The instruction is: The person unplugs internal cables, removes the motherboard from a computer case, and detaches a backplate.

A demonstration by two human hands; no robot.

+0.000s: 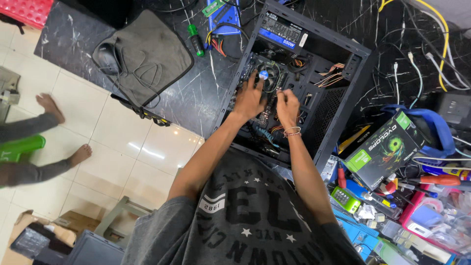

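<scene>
Head view, looking straight down. Open black computer case (338, 88) lies on its side on the dark marbled desk (196, 93), side panel off, interior exposed. Both hands are inside the case over the motherboard (267, 105). Left hand (249, 98): palm down, fingers spread and pressed flat on the board just below the round processor fan (265, 74); its grip is wide open, nothing held. Right hand (287, 105): just beside the left, fingers curled and pinched together at the tips near the board's middle; whatever sits between the fingertips is too small to make out, so cannot tell if it has hold of anything. Beaded bracelet (292, 131) on the right wrist. Power supply (280, 30) with blue label sits at the case's far end; orange-striped wire bundles (329, 74) run along the inner wall to the right of the hands. On the desk to the left of the case: green-handled screwdriver (196, 40), grey pad (147, 54) carrying a black mouse (106, 58). To the right: black-and-green graphics card box (385, 147), red-handled screwdrivers (436, 180) and small parts in a clutter. Another person's bare feet (51, 108) on the tiled floor (122, 147), well apart from the case.
</scene>
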